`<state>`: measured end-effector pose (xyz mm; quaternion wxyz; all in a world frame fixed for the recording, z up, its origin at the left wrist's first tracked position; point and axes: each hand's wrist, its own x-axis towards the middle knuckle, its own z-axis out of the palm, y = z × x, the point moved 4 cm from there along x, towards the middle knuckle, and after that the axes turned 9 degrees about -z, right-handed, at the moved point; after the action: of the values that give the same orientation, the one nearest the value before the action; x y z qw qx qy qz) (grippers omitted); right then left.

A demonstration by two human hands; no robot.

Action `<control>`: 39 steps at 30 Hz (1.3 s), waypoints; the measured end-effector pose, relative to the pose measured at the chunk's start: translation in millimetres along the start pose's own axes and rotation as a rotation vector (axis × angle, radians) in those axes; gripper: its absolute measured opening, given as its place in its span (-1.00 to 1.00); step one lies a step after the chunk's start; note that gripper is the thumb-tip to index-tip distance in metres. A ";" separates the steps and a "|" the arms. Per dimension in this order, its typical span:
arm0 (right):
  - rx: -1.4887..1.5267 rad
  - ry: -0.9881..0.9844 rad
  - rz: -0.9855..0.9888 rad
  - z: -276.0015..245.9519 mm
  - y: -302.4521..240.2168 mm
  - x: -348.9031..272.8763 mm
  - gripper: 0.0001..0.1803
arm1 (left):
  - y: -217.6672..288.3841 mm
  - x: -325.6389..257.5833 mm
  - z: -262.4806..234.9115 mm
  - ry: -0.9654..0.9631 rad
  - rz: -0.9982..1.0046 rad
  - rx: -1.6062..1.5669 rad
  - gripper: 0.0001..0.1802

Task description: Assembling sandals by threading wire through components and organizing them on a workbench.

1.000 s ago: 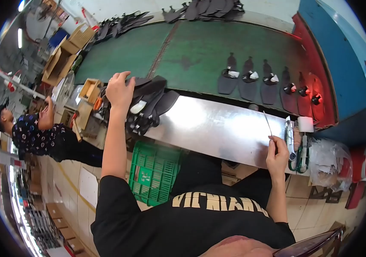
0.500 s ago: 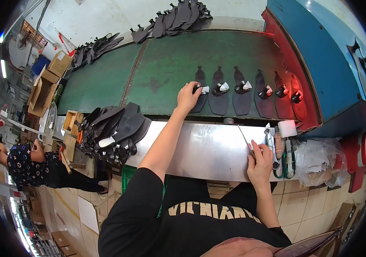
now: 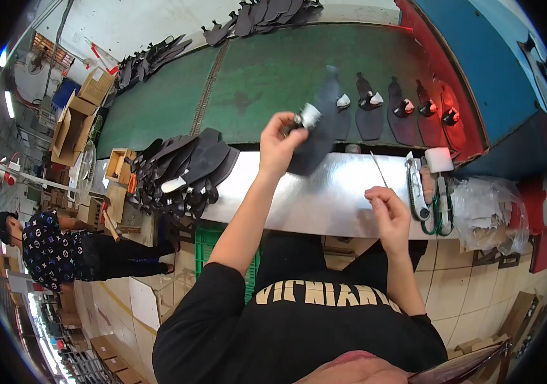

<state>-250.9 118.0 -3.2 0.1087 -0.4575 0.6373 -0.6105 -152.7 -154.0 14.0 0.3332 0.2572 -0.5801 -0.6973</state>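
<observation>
My left hand is closed on a dark sandal sole, gripping it by the strap at its middle. The sole is lifted off the green conveyor belt and tilted over the steel ledge, blurred by motion. A white piece sits on its strap. Above the ledge, my right hand is closed with fingertips together around a thin metal rod-like tool, whose tip points toward the belt. Several similar soles stand in a row on the belt to the right, some lit red.
A pile of dark soles lies at the ledge's left end. On the steel ledge at right are a cutter, green-handled scissors and a white block. A plastic bag hangs beyond. Another person stands far left.
My left hand has lifted the leftmost sole off the belt and brought it nearer. My right hand has shifted slightly, still with the thin tool. The view has tilted, and the other person has moved.
</observation>
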 end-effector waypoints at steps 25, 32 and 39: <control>0.240 -0.165 0.100 39.6 -80.2 -25.0 -0.56 | 17.7 -177.3 -18.3 -0.179 -0.299 -0.265 -0.62; 0.154 -0.168 -0.089 42.6 -87.4 -24.6 -0.47 | 18.6 -178.8 -17.6 -0.220 -0.276 -0.259 -0.62; 0.154 -0.188 -0.067 43.9 -84.7 -26.4 -0.48 | 18.6 -180.7 -16.6 -0.234 -0.275 -0.242 -0.62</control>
<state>-167.4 121.0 49.9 0.1823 -0.5240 0.5597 -0.6156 -20.6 -28.7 23.9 0.1938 0.2094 -0.4862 -0.8259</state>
